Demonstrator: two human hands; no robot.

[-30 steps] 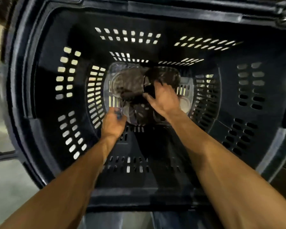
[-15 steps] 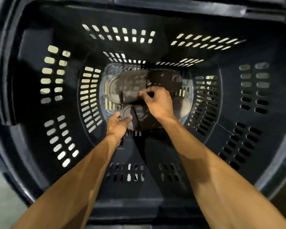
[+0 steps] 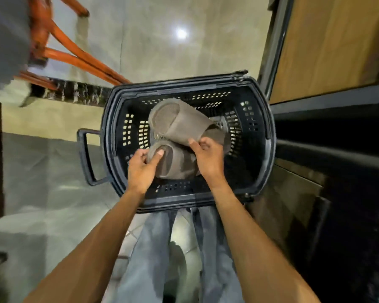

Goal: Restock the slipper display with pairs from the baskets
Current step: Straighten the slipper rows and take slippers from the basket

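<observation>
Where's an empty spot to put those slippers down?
Free: the grey floor left of the handle, and the pale floor beyond the basket, between the chair legs and the wood panel. Crowded: over the basket, where the left hand and right hand hold two slippers.

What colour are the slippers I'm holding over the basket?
The soft open-toe slippers are plain greyish brown, seen best in the head view.
</observation>
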